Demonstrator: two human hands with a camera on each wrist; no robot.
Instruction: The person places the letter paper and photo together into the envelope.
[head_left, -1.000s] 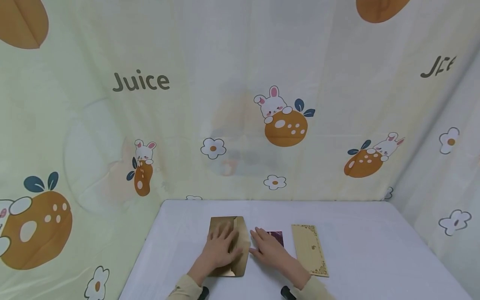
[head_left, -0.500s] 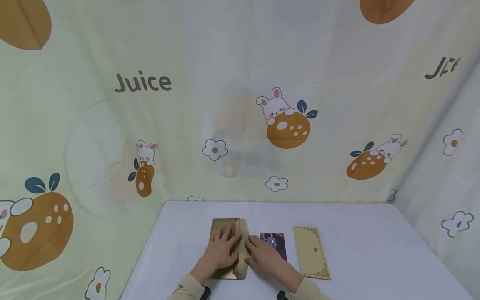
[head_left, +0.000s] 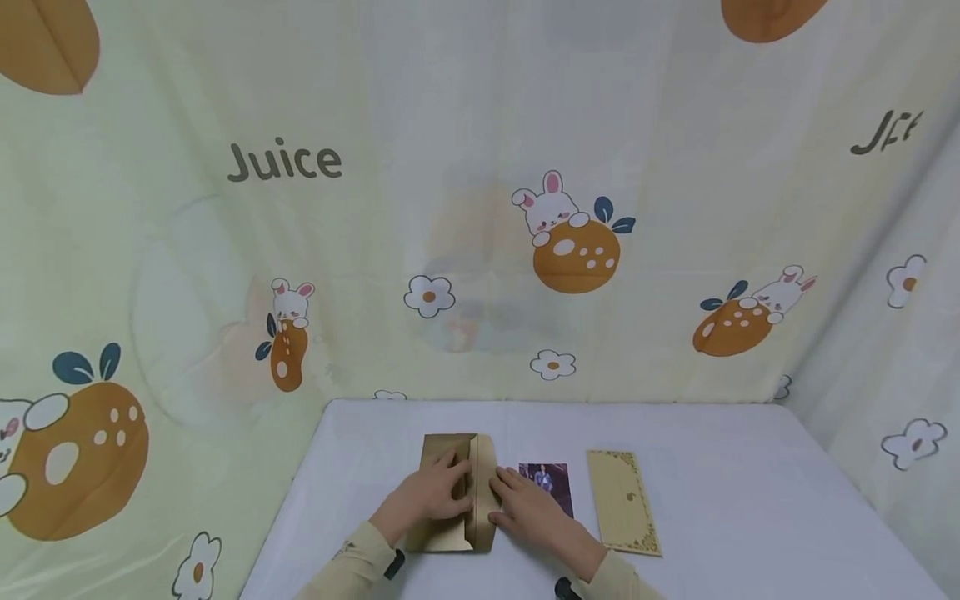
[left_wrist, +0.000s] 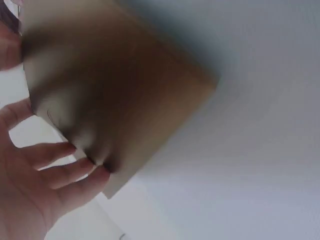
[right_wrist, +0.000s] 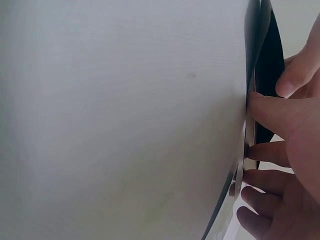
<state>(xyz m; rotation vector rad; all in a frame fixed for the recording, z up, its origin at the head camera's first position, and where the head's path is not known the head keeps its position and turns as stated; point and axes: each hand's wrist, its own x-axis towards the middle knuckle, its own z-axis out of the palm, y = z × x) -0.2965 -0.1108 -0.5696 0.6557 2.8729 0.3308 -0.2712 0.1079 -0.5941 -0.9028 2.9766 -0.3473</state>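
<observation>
A gold envelope (head_left: 445,533) lies on the white table with its flap (head_left: 483,492) folded out to the right. My left hand (head_left: 431,493) grips the edge of the envelope's pocket with bent fingers, tips at the opening. In the left wrist view the gold panel (left_wrist: 125,90) rises and dents at the fingertips (left_wrist: 97,177). My right hand (head_left: 528,504) rests its extended fingers and thumb on the flap's outer edge. The right wrist view shows a dark gap (right_wrist: 270,60) at the opening, beside my right fingers (right_wrist: 270,152).
A small photo (head_left: 546,482) lies right of the flap, partly covered by my right hand. Further right is a cream card (head_left: 622,500) with an ornate gold border. A printed cloth (head_left: 465,208) hangs behind the table (head_left: 735,492).
My right hand has moved left onto the flap's edge, uncovering more of the photo. My left hand, earlier spread flat on the envelope, has drawn left with bent fingers, and the pocket has lifted.
</observation>
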